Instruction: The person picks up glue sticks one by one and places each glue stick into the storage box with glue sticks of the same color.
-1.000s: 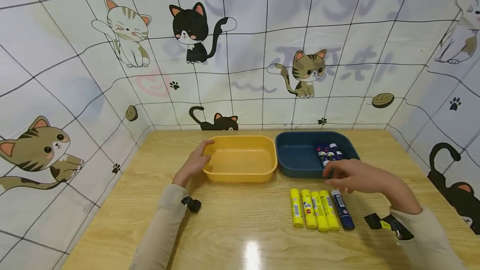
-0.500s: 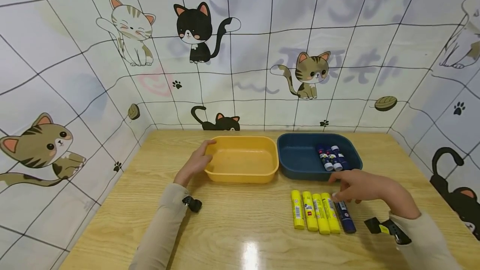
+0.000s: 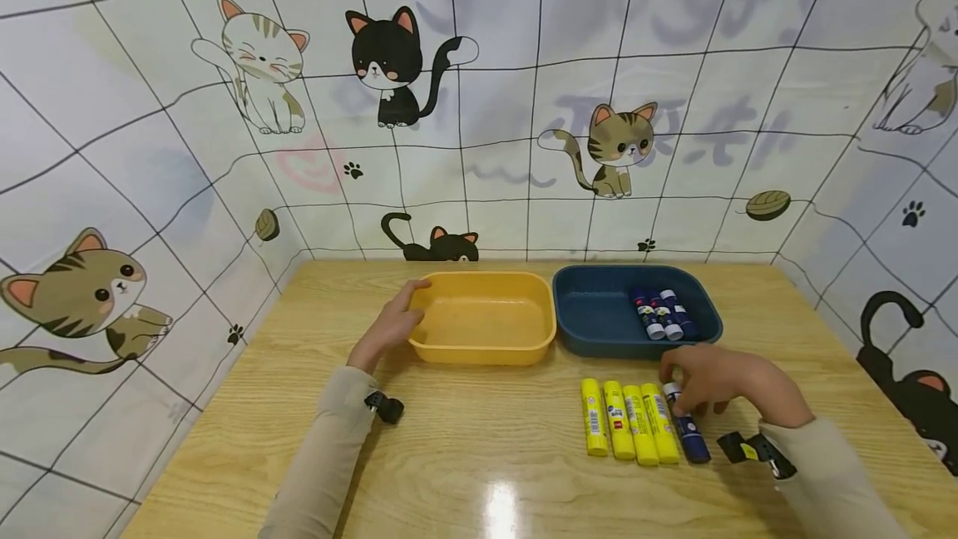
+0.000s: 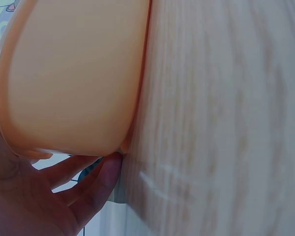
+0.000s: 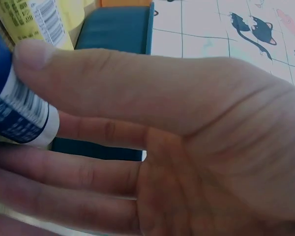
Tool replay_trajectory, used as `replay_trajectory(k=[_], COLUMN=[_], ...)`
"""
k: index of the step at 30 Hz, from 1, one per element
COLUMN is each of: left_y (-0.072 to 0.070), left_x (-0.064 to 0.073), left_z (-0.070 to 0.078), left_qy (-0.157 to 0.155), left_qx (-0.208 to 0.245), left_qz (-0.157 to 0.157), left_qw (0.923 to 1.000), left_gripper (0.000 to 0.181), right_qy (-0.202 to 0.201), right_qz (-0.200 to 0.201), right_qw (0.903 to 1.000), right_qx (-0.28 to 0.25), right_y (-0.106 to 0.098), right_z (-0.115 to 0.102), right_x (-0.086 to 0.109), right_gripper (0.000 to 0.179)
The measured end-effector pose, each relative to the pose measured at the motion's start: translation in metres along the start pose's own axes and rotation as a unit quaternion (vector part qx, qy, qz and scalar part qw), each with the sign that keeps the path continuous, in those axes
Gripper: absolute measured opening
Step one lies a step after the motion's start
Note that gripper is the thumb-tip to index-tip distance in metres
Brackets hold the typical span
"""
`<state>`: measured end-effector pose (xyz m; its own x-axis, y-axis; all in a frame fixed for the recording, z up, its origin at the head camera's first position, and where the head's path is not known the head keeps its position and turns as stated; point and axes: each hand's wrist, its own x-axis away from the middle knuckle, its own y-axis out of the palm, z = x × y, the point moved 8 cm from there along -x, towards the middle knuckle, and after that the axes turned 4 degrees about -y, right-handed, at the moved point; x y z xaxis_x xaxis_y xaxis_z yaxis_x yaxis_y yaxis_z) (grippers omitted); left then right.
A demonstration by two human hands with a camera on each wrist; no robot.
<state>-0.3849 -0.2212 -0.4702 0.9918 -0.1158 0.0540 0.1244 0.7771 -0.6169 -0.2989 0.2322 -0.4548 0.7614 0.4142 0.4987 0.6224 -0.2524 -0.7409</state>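
My left hand point(image 3: 387, 328) grips the left end of the yellow tray point(image 3: 479, 358); in the left wrist view its fingers point(image 4: 105, 174) lie against the tray's outer end wall. At right, my right hand point(image 3: 722, 381) is over the upper end of a dark blue glue stick point(image 3: 690, 435) lying on the table. Thumb and fingers pinch it near its white end point(image 5: 49, 129), as the right wrist view shows. Several yellow glue sticks point(image 3: 634, 422) lie in a row just left of it. The blue tray point(image 3: 599, 346) holds several dark blue sticks point(image 3: 662, 316).
Both trays stand side by side at the back of the wooden table point(image 3: 434, 447). Behind and beside it hangs a white gridded cloth point(image 3: 494, 106) printed with cats. A black strap device point(image 3: 385, 407) sits on the left wrist, another point(image 3: 759, 452) on the right.
My right hand has come down from the blue tray's front edge to the dark blue glue stick and closed its thumb and fingers on it. The left hand stays at the yellow tray.
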Motion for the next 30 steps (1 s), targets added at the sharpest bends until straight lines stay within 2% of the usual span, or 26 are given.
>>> replay_trajectory(k=[9, 17, 30], left_y=[0.0007, 0.0014, 0.0013], left_x=[-0.0022, -0.0013, -0.0001], left_z=[0.0029, 0.0017, -0.0012], left_qy=[0.002, -0.001, 0.0], left_qx=[0.001, 0.01, 0.003], left_qz=[-0.001, -0.004, 0.003], left_qw=[1.0, 0.9999, 1.0], left_gripper=[0.06, 0.061, 0.061], right_qy=[0.004, 0.029, 0.032], right_qz=[-0.005, -0.008, -0.016], right_qw=[0.9997, 0.9994, 0.9984], right_qx=[-0.022, -0.019, -0.043], right_y=[-0.0016, 0.0032, 0.0061], right_z=[0.0058, 0.0099, 0.0076], right_x=[0.0063, 0.0008, 0.0011], right_gripper=[0.042, 0.056, 0.056])
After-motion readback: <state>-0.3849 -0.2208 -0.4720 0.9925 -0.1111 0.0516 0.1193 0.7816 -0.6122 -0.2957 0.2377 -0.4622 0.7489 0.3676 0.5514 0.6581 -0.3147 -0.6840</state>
